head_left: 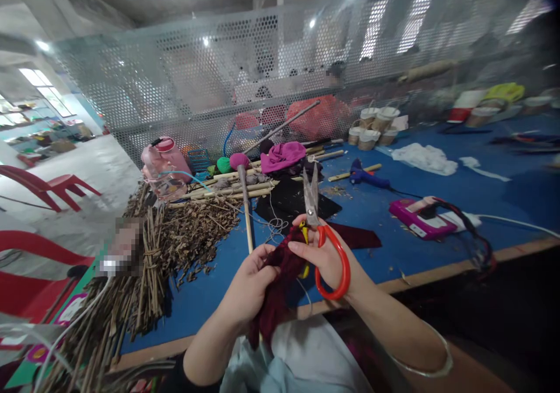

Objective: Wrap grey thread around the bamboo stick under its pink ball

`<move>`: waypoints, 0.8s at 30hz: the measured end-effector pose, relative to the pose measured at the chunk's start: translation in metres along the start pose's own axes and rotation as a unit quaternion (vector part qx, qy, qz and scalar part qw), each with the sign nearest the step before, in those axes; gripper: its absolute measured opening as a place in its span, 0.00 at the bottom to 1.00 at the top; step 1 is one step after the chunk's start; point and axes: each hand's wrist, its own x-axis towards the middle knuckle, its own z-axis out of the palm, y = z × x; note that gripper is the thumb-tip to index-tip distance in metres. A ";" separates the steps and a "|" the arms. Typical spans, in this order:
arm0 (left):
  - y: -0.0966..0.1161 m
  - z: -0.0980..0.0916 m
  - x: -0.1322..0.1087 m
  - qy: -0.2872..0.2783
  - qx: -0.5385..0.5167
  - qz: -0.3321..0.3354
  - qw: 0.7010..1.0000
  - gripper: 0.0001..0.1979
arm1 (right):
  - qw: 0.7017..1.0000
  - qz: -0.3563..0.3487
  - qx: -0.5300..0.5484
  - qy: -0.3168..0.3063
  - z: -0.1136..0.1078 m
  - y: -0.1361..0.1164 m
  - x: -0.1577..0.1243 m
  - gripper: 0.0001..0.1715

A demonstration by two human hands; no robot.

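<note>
My left hand (249,285) is closed on a dark red cloth (276,305), bunched and hanging down above my lap. Against the same cloth, my right hand (326,259) presses with thumb and fingers. Scissors with red handles (342,276) are held in that right hand, one handle loop around it and the blades (311,192) pointing up and slightly apart. Between its fingers a small yellow tool (305,232) shows, partly hidden, its kind unclear. Behind the hands, a flat piece of dark red cloth (356,235) and a black cloth (293,203) lie on the table.
Bundled dry stalks (151,265) and dried leaves (201,230) cover the left side. A pink jug (168,162), yarn balls (238,160) and sticks stand behind. To the right are a blue glue gun (365,177), a magenta device (420,221) and several cups (370,138) on the blue table (205,305).
</note>
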 end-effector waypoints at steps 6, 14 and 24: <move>-0.002 0.000 0.003 0.018 0.040 -0.053 0.998 0.17 | 0.999 0.001 0.005 0.034 -0.001 -0.010 0.006 0.21; 0.012 -0.013 0.010 0.140 0.102 0.097 0.980 0.19 | 0.938 0.205 0.258 -0.108 -0.007 0.006 -0.052 0.36; 0.036 0.011 0.007 0.119 0.275 0.139 0.944 0.16 | 0.882 0.284 0.289 -0.242 0.019 0.085 -0.087 0.39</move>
